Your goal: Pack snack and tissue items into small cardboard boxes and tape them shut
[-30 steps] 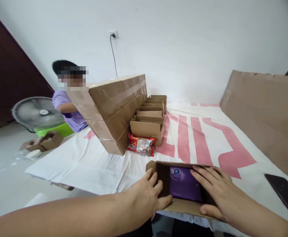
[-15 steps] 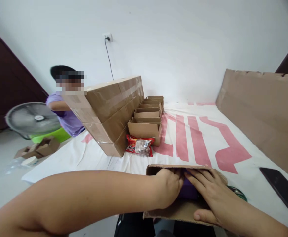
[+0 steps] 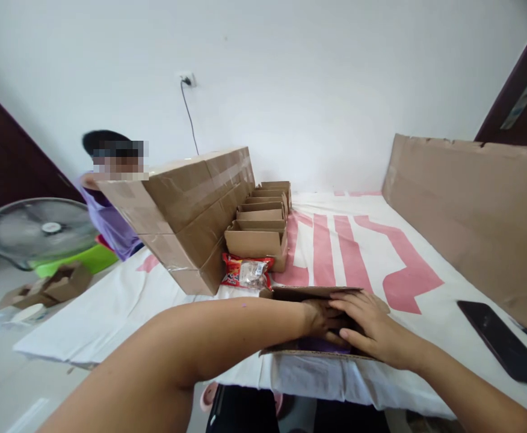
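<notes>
A cardboard box [image 3: 286,294] lies in front of me at the table's near edge, its open side toward me. My left hand [image 3: 322,319] reaches into it with fingers stretched out, close to something purple [image 3: 320,345] at the bottom. Most of that purple thing is hidden by my hands and the box wall, so I cannot tell its kind. My right hand [image 3: 372,328] lies over the box's right end, fingers spread and thumb apart, its fingertips inside the opening near my left hand.
Beyond the box lies a red food packet [image 3: 248,272], beside a row of open cartons [image 3: 257,240] and a stack of taped boxes [image 3: 191,210]. A phone [image 3: 500,340] and a tall cardboard sheet [image 3: 466,210] are right. A person [image 3: 110,210] and fan [image 3: 38,228] are left.
The box has tipped back and sits farther onto the table. My left hand has moved away from me inside it, and less of the purple thing shows. My view has shifted slightly.
</notes>
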`<act>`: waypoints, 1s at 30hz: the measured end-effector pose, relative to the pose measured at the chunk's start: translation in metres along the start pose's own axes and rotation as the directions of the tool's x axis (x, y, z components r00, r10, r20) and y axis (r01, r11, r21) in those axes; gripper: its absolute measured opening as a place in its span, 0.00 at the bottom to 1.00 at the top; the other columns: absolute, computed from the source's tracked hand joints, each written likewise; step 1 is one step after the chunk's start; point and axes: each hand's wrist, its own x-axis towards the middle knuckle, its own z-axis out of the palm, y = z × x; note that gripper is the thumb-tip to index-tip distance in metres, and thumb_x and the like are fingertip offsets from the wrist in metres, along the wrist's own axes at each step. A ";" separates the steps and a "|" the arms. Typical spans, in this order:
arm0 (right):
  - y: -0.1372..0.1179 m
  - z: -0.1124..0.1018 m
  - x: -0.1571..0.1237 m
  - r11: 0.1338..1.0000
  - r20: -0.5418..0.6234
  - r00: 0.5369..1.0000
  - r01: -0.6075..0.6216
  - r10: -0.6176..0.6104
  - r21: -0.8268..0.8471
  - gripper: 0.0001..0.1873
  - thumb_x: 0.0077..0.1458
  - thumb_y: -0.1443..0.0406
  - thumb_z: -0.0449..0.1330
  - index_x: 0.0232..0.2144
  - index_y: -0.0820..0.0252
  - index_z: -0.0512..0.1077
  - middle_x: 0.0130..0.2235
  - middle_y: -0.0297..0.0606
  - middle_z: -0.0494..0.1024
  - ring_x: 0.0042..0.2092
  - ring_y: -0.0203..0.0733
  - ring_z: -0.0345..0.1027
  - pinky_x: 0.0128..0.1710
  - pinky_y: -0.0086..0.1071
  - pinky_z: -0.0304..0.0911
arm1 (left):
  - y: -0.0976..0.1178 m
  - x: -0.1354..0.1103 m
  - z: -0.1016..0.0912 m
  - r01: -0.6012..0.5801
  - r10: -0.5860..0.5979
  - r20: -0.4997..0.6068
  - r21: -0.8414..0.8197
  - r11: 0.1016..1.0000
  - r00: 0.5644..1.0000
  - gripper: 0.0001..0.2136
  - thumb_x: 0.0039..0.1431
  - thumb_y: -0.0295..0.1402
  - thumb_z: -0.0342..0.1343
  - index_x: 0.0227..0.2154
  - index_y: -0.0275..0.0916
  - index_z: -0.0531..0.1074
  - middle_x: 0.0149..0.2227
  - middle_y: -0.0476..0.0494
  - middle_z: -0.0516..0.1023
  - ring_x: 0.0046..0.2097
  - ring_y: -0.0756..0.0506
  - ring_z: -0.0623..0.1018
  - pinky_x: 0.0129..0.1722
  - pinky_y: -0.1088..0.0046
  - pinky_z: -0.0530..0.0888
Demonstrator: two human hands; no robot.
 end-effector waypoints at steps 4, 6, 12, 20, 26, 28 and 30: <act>0.011 0.003 0.006 0.998 -0.027 0.999 -0.018 0.020 0.058 0.28 0.62 0.52 0.54 0.59 0.62 0.67 0.61 0.52 0.70 0.62 0.57 0.60 0.62 0.57 0.54 | -0.008 -0.017 -0.020 -0.232 0.226 0.076 0.081 0.969 0.971 0.20 0.57 0.32 0.61 0.52 0.54 0.74 0.56 0.51 0.77 0.62 0.41 0.70 0.66 0.62 0.59; 0.018 0.006 0.009 0.995 -0.046 0.998 -0.026 0.031 0.100 0.28 0.62 0.52 0.55 0.58 0.62 0.67 0.60 0.52 0.71 0.61 0.57 0.62 0.61 0.56 0.56 | -0.010 -0.025 -0.036 -0.290 0.277 0.098 0.151 0.945 0.956 0.26 0.54 0.31 0.63 0.57 0.50 0.70 0.56 0.46 0.76 0.60 0.38 0.71 0.65 0.60 0.60; 0.040 0.021 0.021 0.961 -0.087 0.991 -0.074 0.100 0.266 0.28 0.61 0.48 0.55 0.55 0.61 0.69 0.56 0.52 0.74 0.58 0.57 0.66 0.59 0.55 0.60 | -0.015 -0.052 -0.092 -0.319 0.299 0.123 0.213 0.924 0.946 0.38 0.44 0.30 0.64 0.63 0.37 0.63 0.56 0.40 0.75 0.55 0.37 0.72 0.60 0.65 0.66; 0.029 0.026 0.038 0.938 -0.084 0.994 -0.039 0.072 0.344 0.34 0.59 0.41 0.50 0.52 0.61 0.71 0.51 0.51 0.77 0.55 0.58 0.69 0.56 0.55 0.63 | -0.010 -0.087 -0.126 -0.138 0.129 0.067 0.150 0.979 0.989 0.36 0.48 0.28 0.62 0.63 0.47 0.62 0.58 0.42 0.73 0.60 0.38 0.70 0.54 0.63 0.69; 0.013 0.023 0.054 0.859 -0.063 0.997 0.003 0.034 0.512 0.38 0.57 0.37 0.48 0.55 0.59 0.70 0.49 0.49 0.78 0.52 0.56 0.71 0.55 0.52 0.65 | -0.008 -0.107 -0.153 -0.076 0.057 0.155 0.124 0.989 0.986 0.39 0.48 0.27 0.62 0.65 0.42 0.58 0.61 0.37 0.71 0.63 0.37 0.68 0.55 0.62 0.68; 0.006 0.013 0.058 0.780 -0.051 0.999 0.021 0.015 0.625 0.39 0.57 0.37 0.48 0.56 0.58 0.69 0.46 0.47 0.79 0.50 0.54 0.73 0.53 0.50 0.66 | -0.007 -0.113 -0.163 -0.072 0.057 0.122 0.119 0.990 0.991 0.42 0.46 0.28 0.64 0.66 0.37 0.56 0.61 0.35 0.70 0.63 0.36 0.67 0.57 0.62 0.67; -0.005 -0.003 0.060 0.720 -0.006 1.000 0.019 -0.021 0.694 0.40 0.55 0.36 0.51 0.56 0.57 0.70 0.47 0.46 0.79 0.51 0.55 0.72 0.54 0.49 0.65 | -0.004 -0.118 -0.175 -0.050 0.041 0.087 0.108 0.993 0.995 0.45 0.44 0.30 0.65 0.66 0.34 0.53 0.60 0.35 0.71 0.62 0.35 0.69 0.58 0.60 0.67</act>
